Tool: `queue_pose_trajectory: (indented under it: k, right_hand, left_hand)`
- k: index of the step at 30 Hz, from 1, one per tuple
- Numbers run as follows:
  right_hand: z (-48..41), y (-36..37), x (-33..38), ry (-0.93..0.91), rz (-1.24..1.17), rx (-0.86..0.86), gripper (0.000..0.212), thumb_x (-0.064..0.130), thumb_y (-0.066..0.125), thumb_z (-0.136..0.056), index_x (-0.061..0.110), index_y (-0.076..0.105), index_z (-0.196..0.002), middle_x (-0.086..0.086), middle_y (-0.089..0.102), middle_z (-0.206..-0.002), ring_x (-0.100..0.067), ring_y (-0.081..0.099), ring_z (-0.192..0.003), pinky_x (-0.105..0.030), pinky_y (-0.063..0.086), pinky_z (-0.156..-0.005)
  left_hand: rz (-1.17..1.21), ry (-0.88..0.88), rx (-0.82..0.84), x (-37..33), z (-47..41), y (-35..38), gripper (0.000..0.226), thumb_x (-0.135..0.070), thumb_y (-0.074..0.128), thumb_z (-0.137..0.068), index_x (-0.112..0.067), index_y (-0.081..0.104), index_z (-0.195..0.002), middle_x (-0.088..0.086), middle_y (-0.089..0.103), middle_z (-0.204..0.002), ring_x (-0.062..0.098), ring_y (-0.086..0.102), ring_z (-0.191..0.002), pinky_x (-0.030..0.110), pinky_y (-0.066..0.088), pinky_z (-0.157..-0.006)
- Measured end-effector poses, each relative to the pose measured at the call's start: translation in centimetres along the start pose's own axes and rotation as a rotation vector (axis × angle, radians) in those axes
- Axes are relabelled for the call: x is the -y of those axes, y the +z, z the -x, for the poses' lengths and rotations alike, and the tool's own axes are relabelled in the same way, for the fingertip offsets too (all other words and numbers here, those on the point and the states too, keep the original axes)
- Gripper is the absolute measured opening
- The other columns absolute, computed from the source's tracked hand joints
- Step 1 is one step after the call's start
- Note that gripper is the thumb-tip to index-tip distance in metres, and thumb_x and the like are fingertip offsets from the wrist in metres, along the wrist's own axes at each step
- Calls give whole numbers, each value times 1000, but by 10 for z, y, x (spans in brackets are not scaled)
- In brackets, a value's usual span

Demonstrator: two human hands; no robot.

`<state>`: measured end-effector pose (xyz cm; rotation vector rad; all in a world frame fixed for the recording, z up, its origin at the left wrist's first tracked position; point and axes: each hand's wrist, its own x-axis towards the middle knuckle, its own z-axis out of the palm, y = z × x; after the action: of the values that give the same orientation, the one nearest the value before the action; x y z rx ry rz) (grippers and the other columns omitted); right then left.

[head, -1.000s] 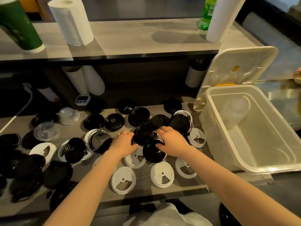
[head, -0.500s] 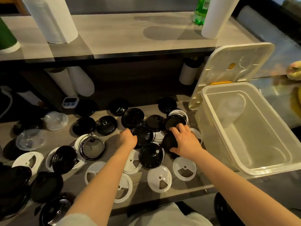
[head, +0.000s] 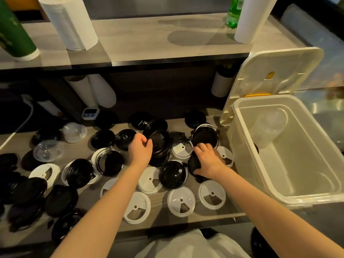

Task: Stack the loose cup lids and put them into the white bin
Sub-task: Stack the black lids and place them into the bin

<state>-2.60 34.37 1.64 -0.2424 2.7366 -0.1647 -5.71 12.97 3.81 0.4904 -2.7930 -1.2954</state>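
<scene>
Many loose cup lids, black, white and clear, lie scattered over the lower counter (head: 204, 220). My left hand (head: 140, 150) grips the left edge of a tilted stack of black lids (head: 159, 146) at the middle of the counter. My right hand (head: 208, 161) is closed on a small stack of black lids (head: 193, 163) just left of the white bin (head: 242, 116). The bin stands open at the right with its lid (head: 275, 75) tipped up behind it. A loose black lid (head: 173, 175) lies between my forearms, with white lids (head: 181, 202) in front of it.
A raised shelf (head: 149, 40) runs behind the counter with two paper towel rolls (head: 70, 23), a green container (head: 13, 34) and a green bottle (head: 233, 12). A small timer (head: 90, 112) sits under it. Clear dome lids (head: 74, 131) lie at the left.
My left hand has taken hold of the middle black lids and tilted them up. My right hand has moved right and nearer with its black lids.
</scene>
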Motion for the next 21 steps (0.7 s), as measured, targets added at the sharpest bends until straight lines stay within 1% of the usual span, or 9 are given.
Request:
queue_pose_trajectory:
  k: [3, 7, 11, 13, 15, 17, 18, 19, 21]
  right_hand:
    - [-2, 1, -1, -32, -3, 32, 83, 31, 73, -77, 16, 26, -144, -8, 31, -139, -32, 27, -130, -42, 36, -104]
    - [-5, -1, -4, -26, -28, 36, 79, 27, 73, -78, 18, 29, -142, -8, 36, -136, -32, 32, -128, -44, 41, -99]
    - [-4, -3, -10, -74, -86, 22, 76, 34, 71, -79, 21, 30, -142, -4, 36, -137, -28, 32, -128, -42, 41, -99]
    - [-1, -3, -14, -141, -73, 87, 86, 38, 73, -75, 21, 25, -145, -3, 29, -144, -28, 24, -134, -42, 37, -105]
    - [0, 0, -17, -198, 12, 172, 96, 35, 75, -73, 21, 18, -149, -2, 19, -150, -29, 13, -140, -44, 30, -111]
    - [0, 2, -19, -229, 96, 201, 96, 31, 74, -74, 20, 15, -149, -4, 18, -151, -31, 10, -141, -46, 28, -112]
    - [-1, 3, -19, -238, 118, 195, 94, 29, 73, -75, 19, 16, -149, -6, 20, -150, -32, 12, -140, -46, 29, -111]
    - [-1, 3, -19, -244, 130, 184, 93, 29, 73, -75, 19, 17, -149, -7, 22, -148, -31, 15, -138, -45, 31, -110]
    - [0, 3, -19, -254, 110, 157, 92, 32, 73, -74, 20, 20, -148, -7, 24, -144, -31, 21, -134, -44, 33, -108]
  left_hand:
    - [30, -34, -50, -7, 5, -8, 12, -13, 55, -92, -10, 45, -85, -5, 43, -65, 7, 41, -57, 12, 28, -49]
    - [95, -111, -73, -11, 15, -13, 17, -8, 53, -92, -11, 42, -79, -4, 41, -67, 6, 37, -56, 6, 37, -46]
    - [213, -172, -106, -8, 23, -13, 22, -8, 54, -91, -17, 41, -75, -3, 44, -70, 15, 45, -61, 14, 34, -49]
    - [275, -194, -117, -6, 28, -14, 8, -8, 55, -91, -11, 49, -91, 1, 52, -80, 19, 53, -73, 20, 43, -58]
    - [323, -218, -107, -5, 31, -15, 29, -9, 56, -91, -7, 48, -119, 7, 58, -100, 22, 59, -92, 32, 52, -77]
    - [353, -228, -105, -5, 32, -16, 42, -10, 56, -91, -10, 45, -132, 5, 55, -108, 20, 57, -101, 38, 51, -90]
    - [364, -221, -103, -5, 32, -16, 41, -9, 55, -92, -11, 47, -131, 2, 54, -107, 19, 57, -101, 41, 51, -92]
    - [370, -195, -104, -5, 32, -16, 33, -9, 54, -92, -12, 53, -125, -1, 57, -105, 19, 58, -99, 46, 52, -91]
    - [377, -164, -104, -7, 34, -17, 14, -8, 52, -92, -19, 60, -95, -1, 63, -90, 24, 63, -93, 51, 54, -85]
